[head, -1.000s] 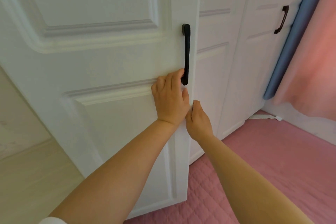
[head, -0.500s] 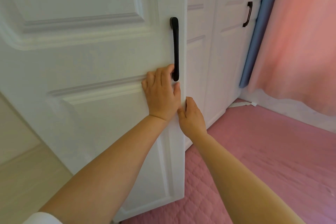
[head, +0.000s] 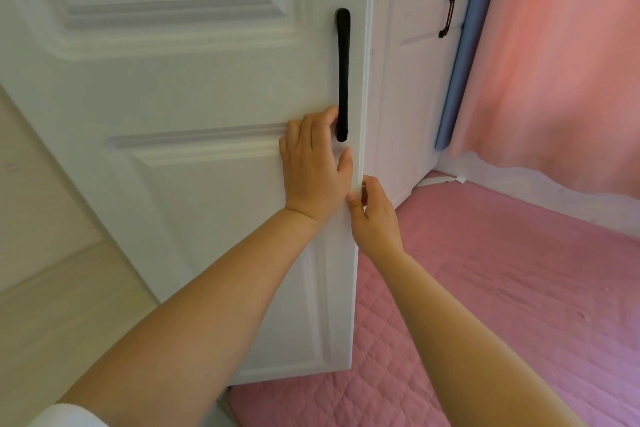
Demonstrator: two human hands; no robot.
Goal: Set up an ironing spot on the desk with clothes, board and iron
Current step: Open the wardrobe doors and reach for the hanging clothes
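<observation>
While swung out on its hinge: white panelled wardrobe door (head: 194, 156), free edge at centre frame, filling 9 to 12 o'clock
Door handle: black handle (head: 342, 74), upright, near the free edge at 12 o'clock
Left hand: left hand (head: 313, 166), flat against the door face just left of the edge, fingers (head: 330, 114) curled behind the lower end of the black handle, thumb lying along the edge
Right hand: right hand (head: 375, 215), just below and to 4 o'clock of the left, thumb on the front and fingers wrapped round the door's free edge, pinching it
Neighbouring doors: closed white wardrobe doors (head: 412, 87) at 1 o'clock, dark handle (head: 446, 14) on the far one
Curtains: blue curtain (head: 464, 55) beside pink curtain (head: 561, 59), 1 to 3 o'clock
Floor: pink quilted mat (head: 502, 288) from 3 to 6 o'clock, pale wood floor (head: 52, 305) at 8 o'clock
Clothes, board, iron: none in view; cannot tell where
Sleeve: white sleeve (head: 65, 416) at the left arm, 7 o'clock
</observation>
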